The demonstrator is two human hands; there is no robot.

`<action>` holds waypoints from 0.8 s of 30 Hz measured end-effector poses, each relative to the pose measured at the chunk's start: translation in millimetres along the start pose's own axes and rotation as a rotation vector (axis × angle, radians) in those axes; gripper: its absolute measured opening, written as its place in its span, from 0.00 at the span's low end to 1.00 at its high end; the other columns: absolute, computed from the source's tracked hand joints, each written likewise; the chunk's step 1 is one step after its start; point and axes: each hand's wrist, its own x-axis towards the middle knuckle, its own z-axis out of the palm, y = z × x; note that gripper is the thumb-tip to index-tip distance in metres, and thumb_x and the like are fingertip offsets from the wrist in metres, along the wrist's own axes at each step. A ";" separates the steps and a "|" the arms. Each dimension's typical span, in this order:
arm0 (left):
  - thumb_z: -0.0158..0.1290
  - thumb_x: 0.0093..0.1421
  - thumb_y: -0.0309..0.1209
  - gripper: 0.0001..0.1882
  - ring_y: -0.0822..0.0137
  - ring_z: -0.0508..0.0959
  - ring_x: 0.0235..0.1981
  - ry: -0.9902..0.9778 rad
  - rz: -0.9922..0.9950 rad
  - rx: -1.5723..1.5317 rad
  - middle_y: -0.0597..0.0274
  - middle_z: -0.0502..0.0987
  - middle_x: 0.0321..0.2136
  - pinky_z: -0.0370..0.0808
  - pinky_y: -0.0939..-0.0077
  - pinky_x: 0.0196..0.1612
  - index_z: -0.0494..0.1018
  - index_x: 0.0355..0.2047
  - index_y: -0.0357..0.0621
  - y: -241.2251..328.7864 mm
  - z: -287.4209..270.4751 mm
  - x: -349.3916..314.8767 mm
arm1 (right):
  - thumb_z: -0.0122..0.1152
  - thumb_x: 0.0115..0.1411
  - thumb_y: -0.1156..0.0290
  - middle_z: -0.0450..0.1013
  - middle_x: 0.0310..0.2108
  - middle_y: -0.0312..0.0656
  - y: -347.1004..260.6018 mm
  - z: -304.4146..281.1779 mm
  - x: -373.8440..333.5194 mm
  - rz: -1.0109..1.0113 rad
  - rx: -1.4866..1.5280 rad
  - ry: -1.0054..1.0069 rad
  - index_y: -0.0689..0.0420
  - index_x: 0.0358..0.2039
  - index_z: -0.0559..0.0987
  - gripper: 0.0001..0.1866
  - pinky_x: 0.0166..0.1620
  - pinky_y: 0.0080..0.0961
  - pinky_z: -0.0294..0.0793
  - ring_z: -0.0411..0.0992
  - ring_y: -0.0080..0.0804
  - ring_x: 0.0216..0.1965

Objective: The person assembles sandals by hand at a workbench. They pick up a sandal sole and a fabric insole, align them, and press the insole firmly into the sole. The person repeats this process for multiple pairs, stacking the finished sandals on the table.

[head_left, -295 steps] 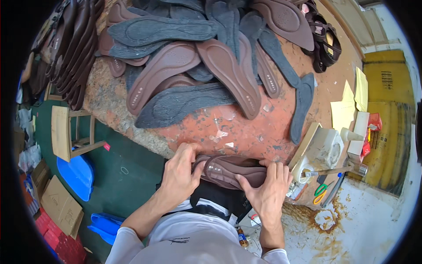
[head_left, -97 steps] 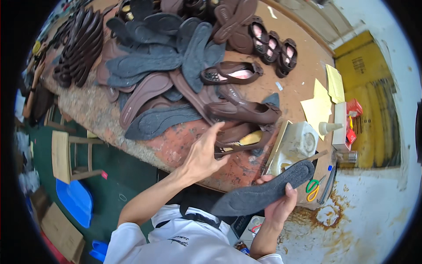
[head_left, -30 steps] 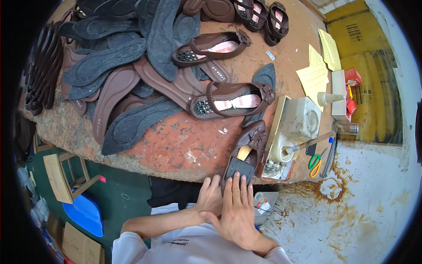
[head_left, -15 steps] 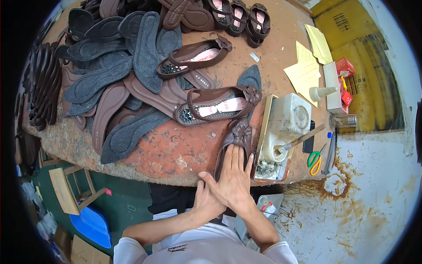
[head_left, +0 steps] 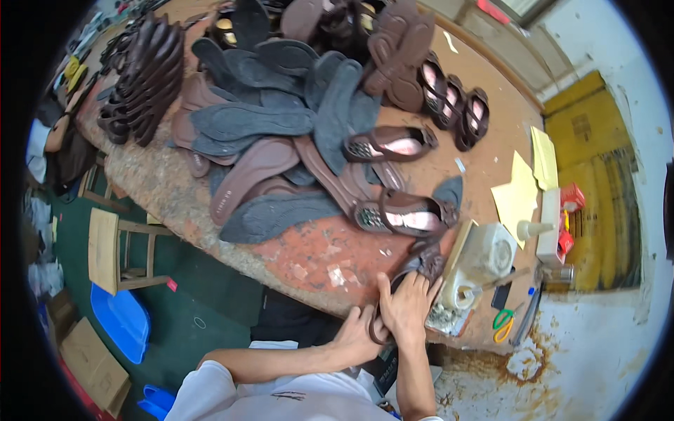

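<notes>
A dark brown shoe with a bow (head_left: 425,261) lies at the table's front edge, toe pointing away from me. My right hand (head_left: 407,309) reaches into its opening, fingers stretched toward the toe and thumb apart; the fingertips are partly hidden. My left hand (head_left: 359,338) is closed around the shoe's heel end, just off the table edge. Just beyond the toe is another brown strap shoe (head_left: 406,215), with a pale printed insole. Behind that sits a third brown shoe (head_left: 390,144). Grey padded insoles (head_left: 281,214) and brown insoles (head_left: 256,172) are heaped to the left.
Right of my hands are a grubby white glue container (head_left: 488,252) and a brush (head_left: 495,279). Scissors (head_left: 503,325), yellow papers (head_left: 516,195) and a white box (head_left: 550,228) lie beyond. Stacked brown shoe parts (head_left: 144,81) stand far left. A wooden stool (head_left: 105,249) is on the floor.
The view has swung left, so the table sits further right. My left hand has come from under my right wrist to the shoe's heel. My right thumb is now raised.
</notes>
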 end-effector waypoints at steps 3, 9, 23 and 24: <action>0.58 0.60 0.37 0.12 0.51 0.74 0.43 0.215 0.072 -0.068 0.59 0.78 0.37 0.67 0.55 0.42 0.82 0.38 0.43 2.4 24.5 -9.0 | 0.55 0.73 0.47 0.70 0.60 0.76 3.9 24.0 -12.1 -0.198 -0.144 0.406 0.78 0.58 0.73 0.38 0.79 0.61 0.39 0.62 0.72 0.68; 0.56 0.61 0.39 0.18 0.48 0.75 0.57 0.234 0.188 -0.152 0.43 0.78 0.56 0.71 0.52 0.54 0.82 0.45 0.40 -16.7 -28.8 -35.1 | 0.51 0.72 0.53 0.73 0.58 0.73 3.2 -13.6 -33.4 -0.272 0.269 -0.022 0.70 0.56 0.78 0.30 0.79 0.65 0.31 0.66 0.67 0.68; 0.64 0.63 0.31 0.24 0.37 0.79 0.57 0.868 -0.685 0.510 0.47 0.76 0.66 0.74 0.48 0.62 0.80 0.58 0.33 -338.6 -251.4 -179.8 | 0.78 0.59 0.54 0.83 0.51 0.49 -138.5 -92.2 306.2 -0.117 1.092 0.045 0.67 0.57 0.81 0.34 0.46 0.27 0.82 0.81 0.30 0.50; 0.62 0.65 0.34 0.28 0.35 0.76 0.58 0.855 -0.594 0.513 0.48 0.70 0.71 0.73 0.47 0.63 0.76 0.64 0.37 -344.2 -239.0 -172.3 | 0.80 0.56 0.48 0.84 0.52 0.47 -136.9 -91.3 342.5 0.007 0.995 -0.042 0.65 0.56 0.83 0.37 0.41 0.28 0.83 0.81 0.33 0.52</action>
